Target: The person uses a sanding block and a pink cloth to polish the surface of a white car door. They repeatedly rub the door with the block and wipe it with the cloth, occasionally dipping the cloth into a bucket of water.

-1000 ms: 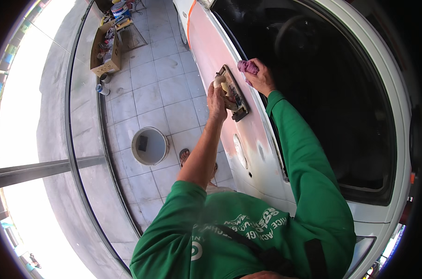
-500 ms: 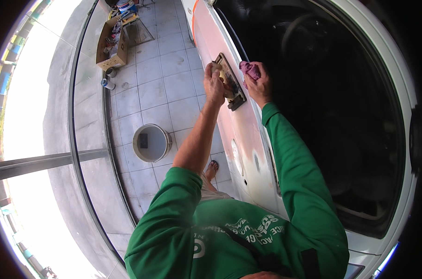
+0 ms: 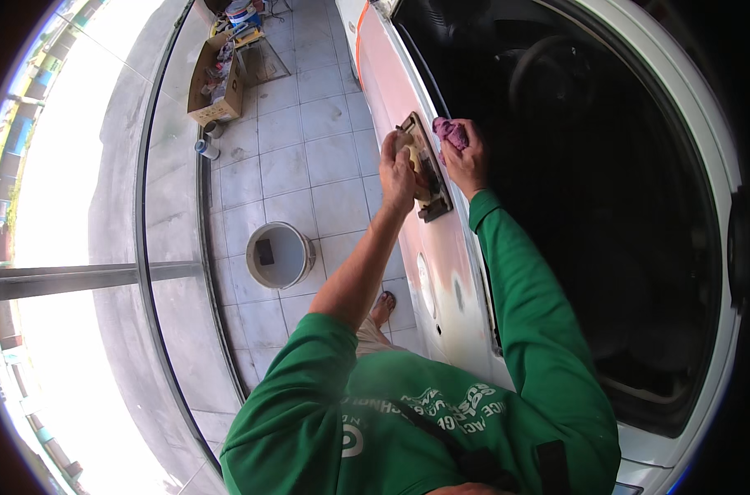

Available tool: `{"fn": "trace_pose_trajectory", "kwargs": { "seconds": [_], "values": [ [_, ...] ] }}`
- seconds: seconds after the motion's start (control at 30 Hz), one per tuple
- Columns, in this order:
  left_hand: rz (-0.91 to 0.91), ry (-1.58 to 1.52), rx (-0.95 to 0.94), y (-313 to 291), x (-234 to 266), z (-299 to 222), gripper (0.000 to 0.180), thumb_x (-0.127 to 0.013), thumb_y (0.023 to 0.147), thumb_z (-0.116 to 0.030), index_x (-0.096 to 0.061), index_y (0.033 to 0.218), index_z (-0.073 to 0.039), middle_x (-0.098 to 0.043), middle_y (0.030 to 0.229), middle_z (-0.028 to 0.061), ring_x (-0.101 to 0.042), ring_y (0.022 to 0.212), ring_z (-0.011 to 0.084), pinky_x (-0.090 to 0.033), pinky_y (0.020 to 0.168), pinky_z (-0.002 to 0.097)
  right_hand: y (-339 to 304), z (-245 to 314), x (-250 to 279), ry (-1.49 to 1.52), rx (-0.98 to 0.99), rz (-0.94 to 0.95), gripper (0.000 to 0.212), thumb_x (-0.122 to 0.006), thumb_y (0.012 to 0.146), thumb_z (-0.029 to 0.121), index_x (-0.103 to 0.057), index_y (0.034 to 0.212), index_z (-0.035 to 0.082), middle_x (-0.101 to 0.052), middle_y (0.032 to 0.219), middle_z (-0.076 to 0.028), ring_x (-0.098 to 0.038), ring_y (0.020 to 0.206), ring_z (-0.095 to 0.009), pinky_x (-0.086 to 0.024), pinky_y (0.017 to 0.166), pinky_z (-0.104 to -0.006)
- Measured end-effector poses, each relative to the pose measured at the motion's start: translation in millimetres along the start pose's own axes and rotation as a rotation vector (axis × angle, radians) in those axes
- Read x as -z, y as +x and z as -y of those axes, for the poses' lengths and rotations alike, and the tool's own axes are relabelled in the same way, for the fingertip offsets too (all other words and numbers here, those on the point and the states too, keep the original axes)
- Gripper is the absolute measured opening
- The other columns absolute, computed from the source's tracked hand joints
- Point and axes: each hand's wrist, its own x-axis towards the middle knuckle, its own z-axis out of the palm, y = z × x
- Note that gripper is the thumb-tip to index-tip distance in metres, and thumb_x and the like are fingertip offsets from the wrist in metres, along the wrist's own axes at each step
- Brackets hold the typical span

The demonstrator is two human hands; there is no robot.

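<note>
A cardboard box (image 3: 216,112) and, nearer, a pale bucket (image 3: 311,260) stood on the tiled floor (image 3: 329,206); rightward, the left hand (image 3: 398,173) was clamped on a long sanding block (image 3: 427,169), which lay against the pink-patched car door (image 3: 432,247); next came a purple cloth (image 3: 451,134), bunched in the closed grip of the right hand (image 3: 467,159), beside the dark car window (image 3: 589,214)

Head view: carried on the person's head, left of a side-by-side fisheye pair | aim: directed down and forward over the torso (image 3: 391,375) | nearness: torso seen closest, left hand (image 3: 398,172) and right hand (image 3: 467,165) farther off, tiled floor (image 3: 329,157) beyond | framing: kept upright, unmirrored; straight edges bent toward the dark rim
</note>
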Motion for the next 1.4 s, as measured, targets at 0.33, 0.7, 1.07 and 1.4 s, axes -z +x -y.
{"fn": "trace_pose_trajectory", "kwargs": {
  "seconds": [0.33,0.7,1.07,1.4],
  "values": [
    [-0.036,0.089,-0.031,15.9,4.0,-1.1,0.052,-0.049,0.107,-0.013,-0.044,0.158,-0.006,-0.069,0.095,0.0123,-0.056,0.05,0.0148,-0.05,0.044,0.0321,0.5,-3.2,-0.9,-0.013,0.002,0.003,0.027,-0.07,0.086,0.011,-0.063,0.111,0.007,-0.068,0.106,-0.019,-0.067,0.099,-0.042,-0.055,0.089,-0.0472],
    [0.087,-0.149,-0.005,-126.2,6.2,25.4,0.061,-0.05,0.103,-0.001,-0.038,0.162,-0.013,-0.061,0.14,0.013,-0.06,0.055,0.0138,-0.056,0.048,0.0302,2.1,1.8,1.4,-0.02,0.078,-0.006,0.029,-0.071,0.085,0.007,-0.069,0.113,0.009,-0.071,0.11,-0.013,-0.07,0.103,-0.035,-0.056,0.093,-0.0429],
    [0.161,0.118,-0.296,-139.6,22.9,52.9,0.063,-0.053,0.1,-0.006,-0.038,0.161,-0.012,-0.067,0.13,0.0132,-0.06,0.053,0.0138,-0.054,0.046,0.0296,2.2,4.0,0.7,0.016,0.013,0.011,0.027,-0.07,0.083,0.005,-0.071,0.111,0.008,-0.071,0.107,-0.013,-0.07,0.102,-0.034,-0.056,0.092,-0.042],
    [0.029,-0.108,0.151,7.4,5.7,-21.9,0.05,-0.052,0.105,-0.009,-0.046,0.154,-0.016,-0.052,0.073,0.0016,-0.049,0.048,0.011,-0.051,0.045,0.032,5.3,5.8,1.4,0.016,-0.045,0.069,0.028,-0.066,0.082,0.003,-0.072,0.109,0.006,-0.07,0.103,-0.014,-0.068,0.099,-0.033,-0.055,0.091,-0.0423]
  ]
}}
